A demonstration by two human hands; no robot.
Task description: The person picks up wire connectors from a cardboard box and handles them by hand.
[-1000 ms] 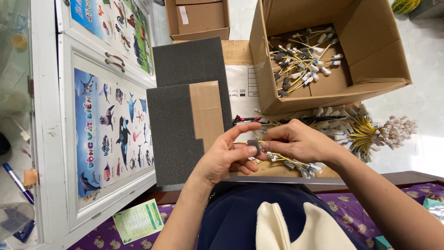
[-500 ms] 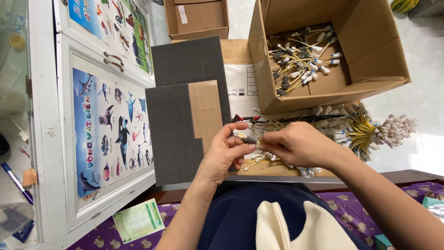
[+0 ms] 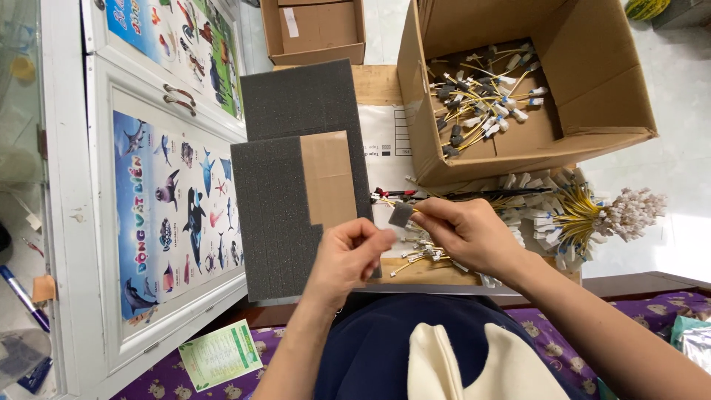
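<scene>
Just beyond our left hand (image 3: 348, 255) lies a foam sheet (image 3: 278, 215), with a second foam sheet (image 3: 304, 96) partly under it, farther out. Our right hand (image 3: 466, 233) is just right of the left, pinching a small foam piece (image 3: 401, 215) between the two hands. Loose wires (image 3: 418, 255) lie on the board (image 3: 415, 272) beneath the right hand. A wire bundle (image 3: 578, 215) lies right of that hand. Beyond it stands an open box (image 3: 592, 96) with wires (image 3: 485, 92) inside.

matt grey foam sheet (image 3: 278, 215); brown cardboard box (image 3: 592, 96); glossy paper poster (image 3: 174, 215)
</scene>
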